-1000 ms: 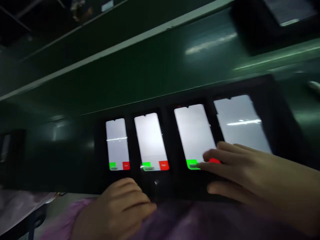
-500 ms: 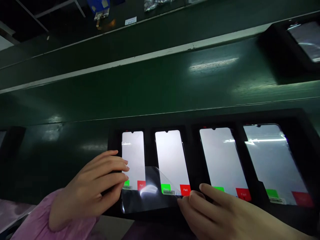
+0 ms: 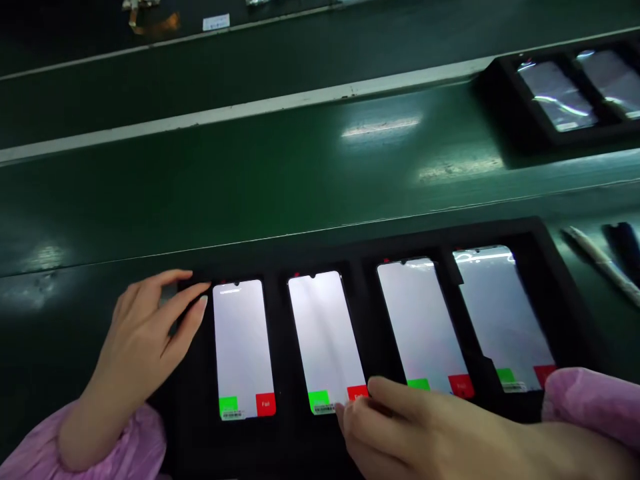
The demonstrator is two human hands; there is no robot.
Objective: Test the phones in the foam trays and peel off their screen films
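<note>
Four lit phone screens with green and red boxes at their lower ends lie in a black tray (image 3: 350, 453). My left hand (image 3: 150, 323) is beside the upper left corner of the leftmost screen (image 3: 243, 340), fingers apart and holding nothing visible. Curled fingers of my right hand (image 3: 395, 420) are at the lower right end of the second screen (image 3: 325, 333), partly over its red box. What they grip, if anything, is hidden. A faint grey streak runs down that screen. Farther right are the third screen (image 3: 420, 317) and the fourth screen (image 3: 503, 307).
Another black tray (image 3: 525, 137) with phone screens stands at the back right on the green surface (image 3: 225, 193). A pale pen-like tool (image 3: 600, 257) lies right of the near tray, beside a dark object (image 3: 625, 243). A white label (image 3: 216, 23) lies at the back.
My left hand has moved up and left from the lower part of the first screen. The clear film across the first two screens' lower ends is no longer visible. The view has shifted right.
</note>
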